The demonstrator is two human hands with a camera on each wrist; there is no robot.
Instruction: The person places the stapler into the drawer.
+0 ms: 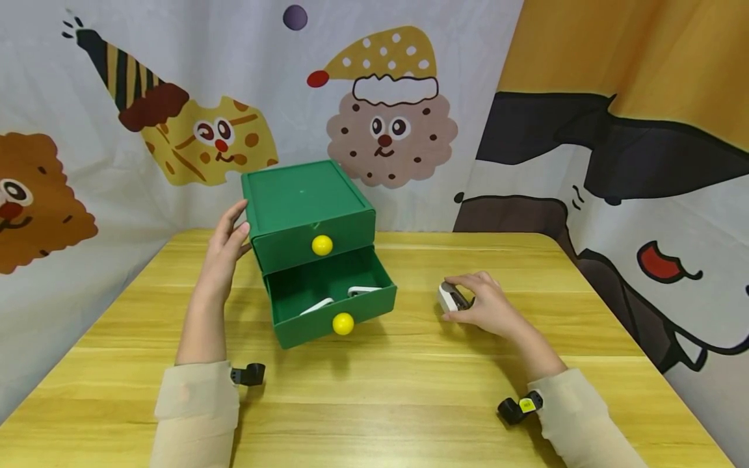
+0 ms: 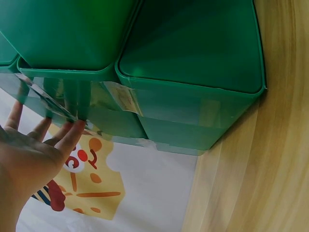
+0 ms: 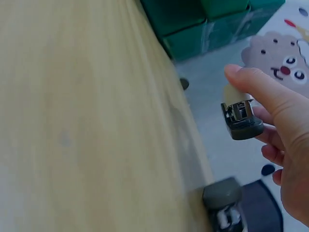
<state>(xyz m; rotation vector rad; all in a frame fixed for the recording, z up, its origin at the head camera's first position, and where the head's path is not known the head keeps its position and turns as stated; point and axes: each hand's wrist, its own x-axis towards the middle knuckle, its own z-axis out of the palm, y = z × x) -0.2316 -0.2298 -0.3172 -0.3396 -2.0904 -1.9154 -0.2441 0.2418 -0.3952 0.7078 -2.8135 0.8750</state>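
Note:
A green two-tier drawer box (image 1: 304,195) with yellow knobs stands on the table, its lower drawer (image 1: 333,312) pulled out. Two small white things, one a slim strip (image 1: 316,306) and the other a rounded piece (image 1: 363,290), show inside that drawer; its front wall partly hides them. My left hand (image 1: 225,250) touches the box's left side with extended fingers, seen against clear tape (image 2: 111,96) in the left wrist view. To the right of the box, my right hand (image 1: 482,302) pinches a small white-and-dark stapler (image 3: 239,118) between thumb and fingers.
The wooden table (image 1: 374,403) runs under both arms. A patterned curtain (image 1: 234,65) hangs behind it. In the right wrist view, a dark grey object with a metal part (image 3: 223,203) appears at the bottom edge.

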